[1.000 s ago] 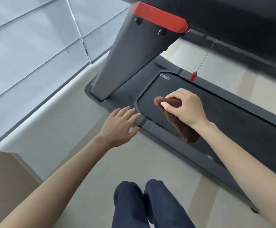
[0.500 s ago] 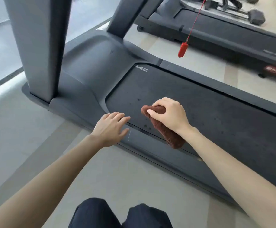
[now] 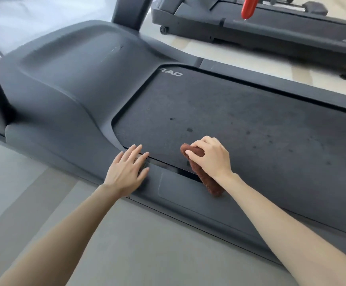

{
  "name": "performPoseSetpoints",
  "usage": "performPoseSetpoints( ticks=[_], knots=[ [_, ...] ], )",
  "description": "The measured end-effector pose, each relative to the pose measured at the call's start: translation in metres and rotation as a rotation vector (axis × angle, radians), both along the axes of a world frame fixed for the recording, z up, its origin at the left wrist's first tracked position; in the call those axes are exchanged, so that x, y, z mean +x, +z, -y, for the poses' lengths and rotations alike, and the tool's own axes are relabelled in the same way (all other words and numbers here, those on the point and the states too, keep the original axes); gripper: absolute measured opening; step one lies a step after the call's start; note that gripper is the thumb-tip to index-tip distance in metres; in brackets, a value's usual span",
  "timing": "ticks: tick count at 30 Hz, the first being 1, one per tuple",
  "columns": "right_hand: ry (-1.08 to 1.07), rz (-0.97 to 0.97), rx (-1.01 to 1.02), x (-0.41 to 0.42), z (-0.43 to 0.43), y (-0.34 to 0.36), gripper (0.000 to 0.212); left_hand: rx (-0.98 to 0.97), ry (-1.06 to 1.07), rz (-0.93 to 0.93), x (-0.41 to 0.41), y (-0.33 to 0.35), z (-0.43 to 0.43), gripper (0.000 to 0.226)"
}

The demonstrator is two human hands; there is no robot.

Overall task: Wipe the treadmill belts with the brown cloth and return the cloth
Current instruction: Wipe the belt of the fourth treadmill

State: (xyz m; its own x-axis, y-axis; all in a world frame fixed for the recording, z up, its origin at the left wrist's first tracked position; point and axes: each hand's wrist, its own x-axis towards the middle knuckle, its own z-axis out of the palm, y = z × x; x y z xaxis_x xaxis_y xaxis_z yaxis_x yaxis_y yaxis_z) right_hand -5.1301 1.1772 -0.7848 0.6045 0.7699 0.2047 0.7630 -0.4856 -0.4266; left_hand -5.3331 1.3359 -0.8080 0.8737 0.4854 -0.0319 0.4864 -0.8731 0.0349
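Head view: the right hand (image 3: pixel 211 159) has its fingers (image 3: pixel 197 145) curled round the brown cloth (image 3: pixel 206 179) at the 7 o'clock edge of the spotted treadmill belt (image 3: pixel 240 120). The cloth trails over the side rail (image 3: pixel 180 195). The left hand (image 3: pixel 126 169) lies flat on that rail, fingers straight, holding nothing. White letters "RAC" mark the belt's 11 o'clock corner.

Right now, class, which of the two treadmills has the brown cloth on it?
The nearer treadmill, with spots on its belt; the right hand grips the brown cloth there. The farther treadmill is untouched.
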Motion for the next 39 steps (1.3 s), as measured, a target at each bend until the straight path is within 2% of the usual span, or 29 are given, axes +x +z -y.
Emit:
performPoseSetpoints(
  ticks=[3,8,16,21,28,32,34,39],
  knots=[
    [-0.054,0.061,-0.075,-0.006,-0.002,-0.032,0.019,-0.014,0.061,-0.017,-0.005,-0.018,-0.003,0.074],
    [-0.066,0.161,0.065,-0.001,-0.003,-0.045,0.014,-0.043,0.014,-0.009,-0.004,-0.019,-0.011,0.064],
    [0.069,0.274,0.138,0.013,-0.015,-0.053,0.016,-0.075,-0.033,-0.005,0.004,-0.019,-0.026,0.067],
    [0.111,0.235,0.109,0.042,-0.086,-0.049,0.017,-0.068,-0.042,0.019,0.002,-0.022,-0.029,0.066],
    [-0.02,0.217,-0.02,0.103,-0.192,-0.049,0.027,-0.135,-0.053,0.061,0.002,-0.016,-0.028,0.057],
    [-0.068,0.196,-0.071,0.108,-0.223,-0.042,0.033,-0.142,-0.064,0.075,0.002,-0.018,-0.026,0.056],
    [0.009,0.184,-0.054,0.091,-0.205,-0.04,0.036,-0.128,-0.061,0.061,0.001,-0.018,-0.031,0.055],
    [0.392,0.293,0.117,0.034,-0.136,-0.054,0.037,0.06,0.09,-0.001,-0.006,-0.009,-0.088,0.057]
  ],
)
